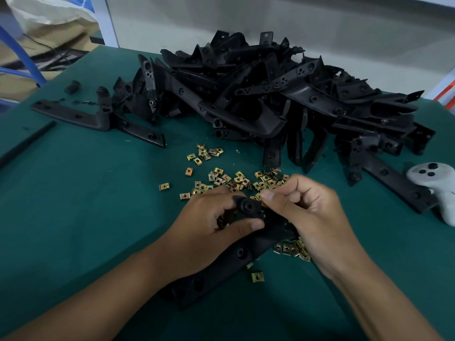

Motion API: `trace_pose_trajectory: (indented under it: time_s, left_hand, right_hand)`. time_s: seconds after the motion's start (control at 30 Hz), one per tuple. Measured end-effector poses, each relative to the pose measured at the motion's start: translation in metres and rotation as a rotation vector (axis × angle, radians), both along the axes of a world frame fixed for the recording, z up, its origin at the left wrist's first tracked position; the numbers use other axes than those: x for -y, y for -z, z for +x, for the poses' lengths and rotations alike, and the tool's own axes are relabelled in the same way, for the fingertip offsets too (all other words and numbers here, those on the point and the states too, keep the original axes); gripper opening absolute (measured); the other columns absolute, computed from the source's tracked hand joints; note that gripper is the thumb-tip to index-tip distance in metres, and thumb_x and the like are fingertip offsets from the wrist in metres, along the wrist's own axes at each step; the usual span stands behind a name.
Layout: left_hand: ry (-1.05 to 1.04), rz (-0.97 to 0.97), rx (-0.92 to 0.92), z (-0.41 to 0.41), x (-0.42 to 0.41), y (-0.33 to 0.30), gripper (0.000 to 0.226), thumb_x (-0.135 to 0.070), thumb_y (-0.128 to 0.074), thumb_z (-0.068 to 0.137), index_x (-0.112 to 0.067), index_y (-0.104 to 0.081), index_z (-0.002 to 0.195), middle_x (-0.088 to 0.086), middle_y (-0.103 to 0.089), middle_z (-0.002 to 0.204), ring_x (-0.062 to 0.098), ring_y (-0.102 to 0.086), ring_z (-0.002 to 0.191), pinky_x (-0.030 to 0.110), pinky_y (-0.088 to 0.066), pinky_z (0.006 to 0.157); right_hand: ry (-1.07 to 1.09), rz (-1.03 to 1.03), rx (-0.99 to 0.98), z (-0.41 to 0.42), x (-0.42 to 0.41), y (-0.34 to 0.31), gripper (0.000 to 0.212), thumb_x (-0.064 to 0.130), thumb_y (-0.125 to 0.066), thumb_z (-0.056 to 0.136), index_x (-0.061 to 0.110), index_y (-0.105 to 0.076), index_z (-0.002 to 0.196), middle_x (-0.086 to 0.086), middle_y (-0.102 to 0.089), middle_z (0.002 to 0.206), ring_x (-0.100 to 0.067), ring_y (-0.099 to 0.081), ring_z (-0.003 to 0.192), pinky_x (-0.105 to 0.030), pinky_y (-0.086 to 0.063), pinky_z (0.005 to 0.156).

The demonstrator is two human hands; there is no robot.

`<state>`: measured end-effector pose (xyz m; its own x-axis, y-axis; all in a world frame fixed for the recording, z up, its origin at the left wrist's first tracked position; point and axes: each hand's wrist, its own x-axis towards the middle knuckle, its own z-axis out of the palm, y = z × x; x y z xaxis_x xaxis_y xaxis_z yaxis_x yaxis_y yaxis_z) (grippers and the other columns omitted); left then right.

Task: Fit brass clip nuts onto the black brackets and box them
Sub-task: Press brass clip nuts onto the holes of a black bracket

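The black bracket [236, 252] being worked on lies slanted on the green counter [86, 193], just in front of the scattered brass clip nuts [221, 179], which serve here as the landmark for everything else. The left hand [211, 225] is curled round the bracket's upper end, thumb laid across it just below the round boss. The right hand [302, 210] is closed in a pinch at that same end, thumb and forefinger pressed together on what appears to be a single nut (too small and too covered to be sure). More nuts lie under and beside the bracket on its right. Behind the nuts rises the heap of unfitted brackets [283, 94]; to the right of them rests a pale handheld controller [433, 183]; to the left and back lies a lone L-shaped bracket [98, 119]. No box is in view. The likely trouble is the nut going on crooked or slipping from the pinch, since the fingertips hide the edge it must slide over, and loose nuts under the bracket could rock it as pressure comes on.
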<state>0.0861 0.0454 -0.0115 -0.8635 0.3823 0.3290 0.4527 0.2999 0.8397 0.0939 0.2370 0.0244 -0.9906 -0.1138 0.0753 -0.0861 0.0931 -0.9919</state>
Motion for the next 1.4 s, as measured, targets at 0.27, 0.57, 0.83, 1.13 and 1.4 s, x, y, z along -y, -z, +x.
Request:
trace_pose_trajectory:
  time_s: [0.27,0.57,0.83,1.13,1.4]
  left_hand:
    - [0.005,0.036,0.029,0.0,0.001,0.001,0.016,-0.054,-0.063,0.087,-0.042,-0.068,0.097,-0.022,-0.059,0.083,0.002,-0.057,0.075,0.012,-0.039,0.066]
    - [-0.029,0.03,0.031,0.0,0.001,0.0,0.022,-0.055,-0.062,0.085,-0.04,-0.066,0.1,-0.022,-0.062,0.083,0.006,-0.057,0.082,0.018,-0.042,0.071]
    - [-0.013,0.154,0.101,0.002,0.002,-0.001,0.027,-0.045,-0.069,0.088,-0.048,-0.062,0.114,-0.025,-0.072,0.105,-0.007,-0.068,0.094,0.006,-0.048,0.077]
    - [-0.065,0.322,0.157,-0.002,0.007,-0.004,0.025,-0.049,-0.071,0.085,-0.045,-0.066,0.109,-0.005,-0.074,0.097,0.022,-0.07,0.082,0.038,-0.058,0.073]
    - [-0.083,0.382,0.2,-0.006,0.009,-0.001,0.024,-0.044,-0.073,0.085,-0.04,-0.068,0.109,-0.002,-0.073,0.104,0.02,-0.071,0.096,0.048,-0.057,0.086]
  right_hand:
    - [-0.022,-0.005,-0.048,-0.003,-0.001,0.0,0.023,0.042,-0.071,0.084,0.027,-0.066,0.068,0.01,-0.059,0.061,-0.006,-0.054,0.058,-0.02,-0.045,0.054]
    - [0.0,0.138,-0.155,0.001,0.001,0.006,0.025,0.045,-0.071,0.084,0.021,-0.069,0.076,-0.029,-0.056,0.08,-0.039,-0.048,0.07,-0.041,-0.041,0.062]
    - [-0.04,0.019,0.008,-0.006,-0.004,-0.001,0.025,0.044,-0.065,0.085,0.022,-0.075,0.078,0.007,-0.071,0.107,-0.01,-0.066,0.098,-0.025,-0.051,0.078]
    - [0.135,-0.659,0.331,-0.02,-0.014,0.008,0.047,-0.024,-0.028,0.077,0.01,-0.057,0.093,-0.011,-0.064,0.104,-0.014,-0.059,0.081,-0.023,-0.054,0.065]
    - [0.074,-0.671,0.331,-0.025,-0.014,0.012,0.052,-0.03,-0.028,0.088,0.004,-0.055,0.118,-0.017,-0.072,0.12,-0.031,-0.069,0.115,-0.036,-0.06,0.088]
